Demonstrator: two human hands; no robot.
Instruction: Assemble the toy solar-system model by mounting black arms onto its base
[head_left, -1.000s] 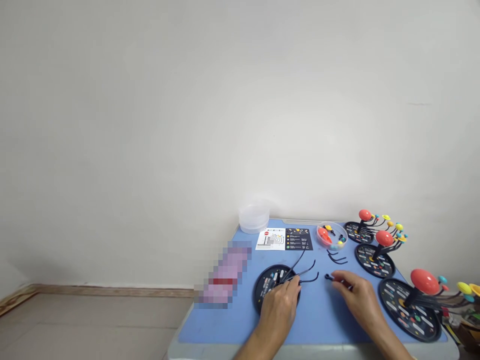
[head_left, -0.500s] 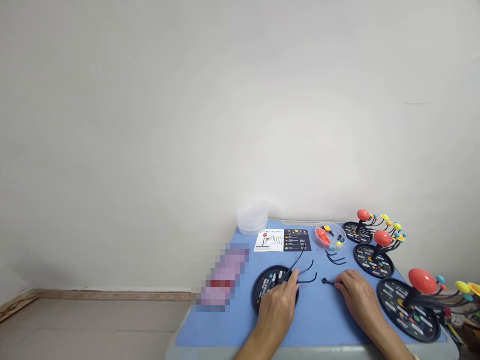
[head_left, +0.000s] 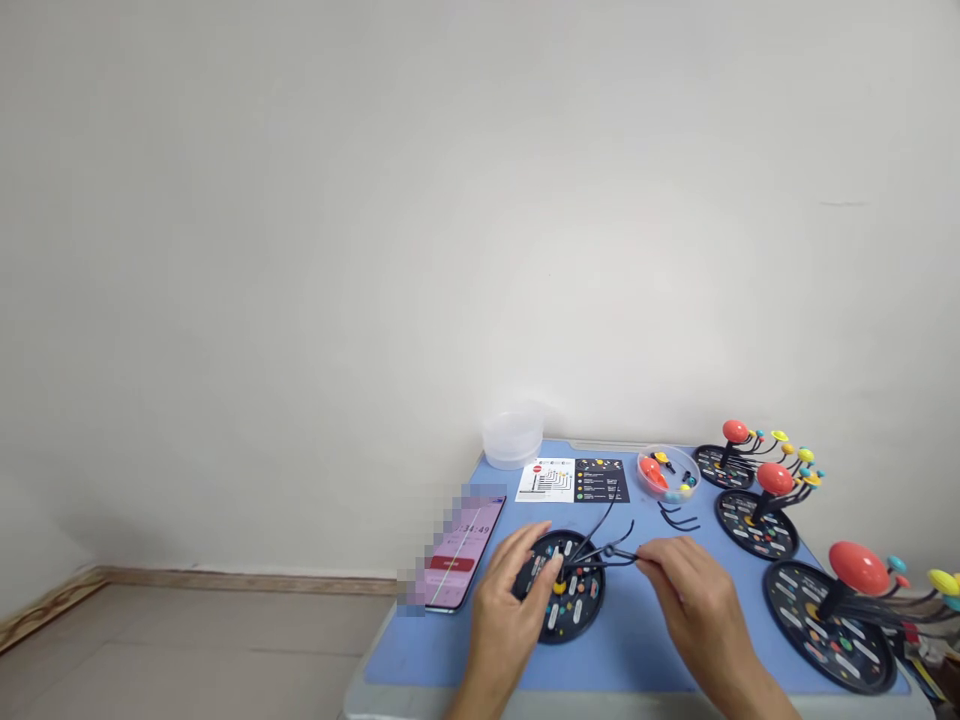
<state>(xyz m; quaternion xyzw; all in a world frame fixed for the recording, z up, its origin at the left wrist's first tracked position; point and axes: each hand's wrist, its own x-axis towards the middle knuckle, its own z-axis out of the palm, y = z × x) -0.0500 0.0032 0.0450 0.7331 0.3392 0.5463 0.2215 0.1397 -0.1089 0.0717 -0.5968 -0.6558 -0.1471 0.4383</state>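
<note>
On the table lies a round black base (head_left: 574,625) printed with small coloured planets and labels. Several thin black curved rods (head_left: 596,522) fan out to the right from its centre. My left hand (head_left: 506,600) is at the base's left side, fingers stretched toward the far rim and the thumb by the centre; the thumb partly hides the middle. In a pinch, my right hand (head_left: 694,590) holds a black rod with a ring end (head_left: 609,551). The ring points left, over the fanned rods; whether it touches them I cannot tell.
Behind are loose curved rods (head_left: 679,518), an instruction sheet (head_left: 546,481), a clear dish of coloured parts (head_left: 686,493) and a clear round container (head_left: 512,440). A phone (head_left: 466,555) lies left. Along the right stand finished solar system models (head_left: 859,567). A wall (head_left: 480,250) rises behind the table.
My left hand has loosened from the rods at the base's centre and shifted left, fingers spread. My right hand has raised the ring-ended rod and brought it left toward the base.
</note>
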